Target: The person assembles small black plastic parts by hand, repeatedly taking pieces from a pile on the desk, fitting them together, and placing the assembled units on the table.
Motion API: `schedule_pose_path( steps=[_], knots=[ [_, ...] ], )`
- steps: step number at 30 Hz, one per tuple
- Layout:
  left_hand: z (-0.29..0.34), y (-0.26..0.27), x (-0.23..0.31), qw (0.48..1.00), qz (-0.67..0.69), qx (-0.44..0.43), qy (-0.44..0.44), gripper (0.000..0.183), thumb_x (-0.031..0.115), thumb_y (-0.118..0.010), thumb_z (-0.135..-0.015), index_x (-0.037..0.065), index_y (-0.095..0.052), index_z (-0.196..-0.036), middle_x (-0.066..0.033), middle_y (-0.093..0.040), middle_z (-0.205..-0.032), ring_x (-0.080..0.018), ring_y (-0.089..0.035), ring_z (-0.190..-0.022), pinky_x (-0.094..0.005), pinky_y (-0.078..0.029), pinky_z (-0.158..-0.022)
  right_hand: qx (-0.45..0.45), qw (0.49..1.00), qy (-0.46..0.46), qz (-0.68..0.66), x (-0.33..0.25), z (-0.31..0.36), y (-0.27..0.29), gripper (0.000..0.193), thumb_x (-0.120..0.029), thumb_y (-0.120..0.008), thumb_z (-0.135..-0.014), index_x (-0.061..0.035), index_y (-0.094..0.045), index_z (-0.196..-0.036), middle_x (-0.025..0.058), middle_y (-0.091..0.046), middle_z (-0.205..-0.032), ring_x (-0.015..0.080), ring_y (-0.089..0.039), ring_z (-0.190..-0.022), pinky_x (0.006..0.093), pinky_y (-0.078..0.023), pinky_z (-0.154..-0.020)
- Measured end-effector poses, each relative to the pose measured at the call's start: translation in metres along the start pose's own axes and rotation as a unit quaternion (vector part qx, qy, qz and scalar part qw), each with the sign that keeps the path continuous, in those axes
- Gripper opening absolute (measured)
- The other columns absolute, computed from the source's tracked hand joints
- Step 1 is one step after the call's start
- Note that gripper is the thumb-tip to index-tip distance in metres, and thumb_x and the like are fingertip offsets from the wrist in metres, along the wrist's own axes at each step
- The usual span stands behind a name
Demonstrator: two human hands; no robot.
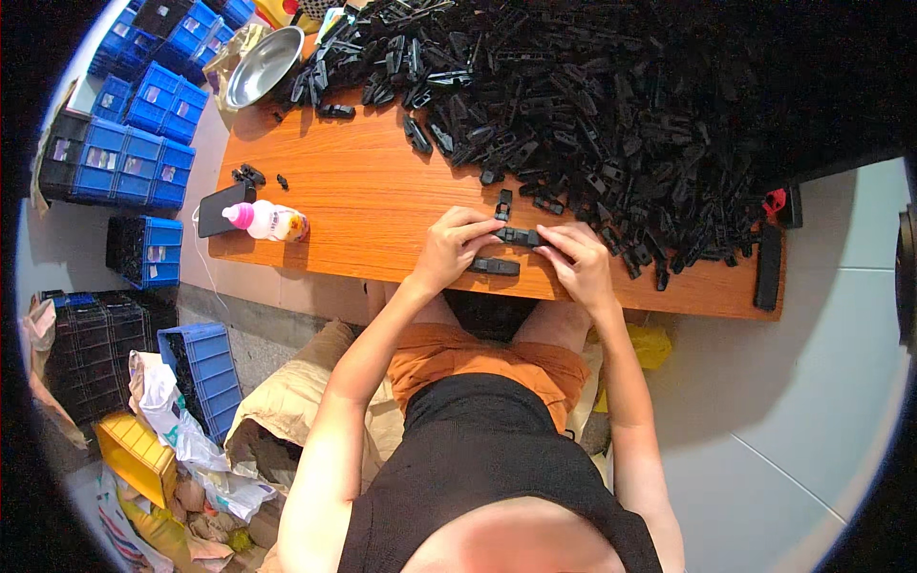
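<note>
A small black plastic part (519,237) lies lengthwise between my hands, just above the near side of the wooden table. My left hand (453,243) pinches its left end with thumb and forefinger. The right end sits between the fingertips of my right hand (579,260). Right below it, near the table's front edge, rests another long black part (494,267). One more black piece (503,203) stands out just beyond my left fingertips. Beyond both hands spreads a large heap of similar black plastic parts (573,115); single pieces in its dark middle are hard to make out.
On the table's (353,191) left side are a bottle with a pink cap (267,221), a dark phone with a white cable (218,212) and a metal bowl (266,69). Blue crates (143,158) are stacked at left. A yellow crate (137,456) and bags lie on the floor.
</note>
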State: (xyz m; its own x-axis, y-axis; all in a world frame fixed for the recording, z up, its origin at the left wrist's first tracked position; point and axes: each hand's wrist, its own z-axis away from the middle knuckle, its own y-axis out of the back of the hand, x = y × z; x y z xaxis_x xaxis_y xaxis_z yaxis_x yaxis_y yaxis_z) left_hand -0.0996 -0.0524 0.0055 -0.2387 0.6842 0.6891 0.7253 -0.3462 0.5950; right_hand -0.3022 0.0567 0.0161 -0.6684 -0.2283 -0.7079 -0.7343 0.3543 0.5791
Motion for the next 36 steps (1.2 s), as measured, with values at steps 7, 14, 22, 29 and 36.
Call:
schedule_pose_path(
  steps=[7, 14, 22, 29, 36],
  knots=[
    [-0.001, 0.0, -0.001, 1.0, 0.014, -0.009, 0.003, 0.028, 0.004, -0.073, -0.073, 0.008, -0.072, -0.1, -0.0069, -0.067, -0.086, -0.0238, -0.062, -0.083, -0.0332, -0.05, -0.073, 0.007, 0.999, 0.008, -0.035, 0.001, -0.003, -0.004, 0.03, -0.002, -0.074, -0.071, -0.002, -0.069, -0.101, 0.0115, -0.068, -0.094, 0.0289, -0.063, -0.086, 0.0361, -0.052, -0.076],
    [-0.003, -0.002, 0.001, 1.0, 0.015, -0.018, -0.01, 0.028, 0.003, -0.073, -0.073, 0.008, -0.073, -0.101, -0.0067, -0.067, -0.085, -0.0235, -0.061, -0.081, -0.0329, -0.05, -0.073, -0.005, 0.998, 0.055, -0.006, -0.004, -0.011, -0.015, 0.027, -0.003, -0.074, -0.071, -0.0026, -0.07, -0.098, 0.0102, -0.068, -0.09, 0.0279, -0.062, -0.084, 0.0363, -0.052, -0.075],
    [0.009, 0.009, 0.014, 0.995, 0.042, -0.092, 0.023, 0.018, 0.013, -0.068, -0.084, 0.005, -0.072, -0.099, -0.0107, -0.066, -0.086, -0.0234, -0.063, -0.082, -0.0329, -0.05, -0.075, -0.001, 0.999, 0.034, -0.013, -0.007, 0.015, -0.014, 0.029, -0.004, -0.073, -0.072, -0.0054, -0.07, -0.101, 0.0086, -0.066, -0.094, 0.0276, -0.06, -0.09, 0.0375, -0.05, -0.08],
    [-0.046, 0.011, 0.006, 0.986, 0.023, 0.138, 0.095, 0.019, 0.014, -0.069, -0.084, 0.002, -0.067, -0.099, -0.0107, -0.063, -0.091, -0.0218, -0.064, -0.08, -0.0324, -0.051, -0.074, -0.031, 0.993, -0.065, -0.091, -0.037, 0.004, -0.012, 0.029, -0.015, -0.072, -0.081, -0.0032, -0.065, -0.106, 0.0152, -0.06, -0.103, 0.0324, -0.06, -0.093, 0.0388, -0.051, -0.079],
    [-0.058, -0.006, -0.009, 0.984, -0.021, 0.145, 0.101, 0.026, 0.013, -0.076, -0.078, 0.002, -0.067, -0.1, -0.0096, -0.064, -0.093, -0.0205, -0.064, -0.075, -0.031, -0.053, -0.069, 0.014, 0.994, -0.036, 0.102, -0.022, -0.028, -0.047, 0.029, -0.015, -0.069, -0.082, -0.0072, -0.061, -0.109, 0.0158, -0.054, -0.111, 0.0328, -0.059, -0.097, 0.0409, -0.05, -0.081]
  ],
)
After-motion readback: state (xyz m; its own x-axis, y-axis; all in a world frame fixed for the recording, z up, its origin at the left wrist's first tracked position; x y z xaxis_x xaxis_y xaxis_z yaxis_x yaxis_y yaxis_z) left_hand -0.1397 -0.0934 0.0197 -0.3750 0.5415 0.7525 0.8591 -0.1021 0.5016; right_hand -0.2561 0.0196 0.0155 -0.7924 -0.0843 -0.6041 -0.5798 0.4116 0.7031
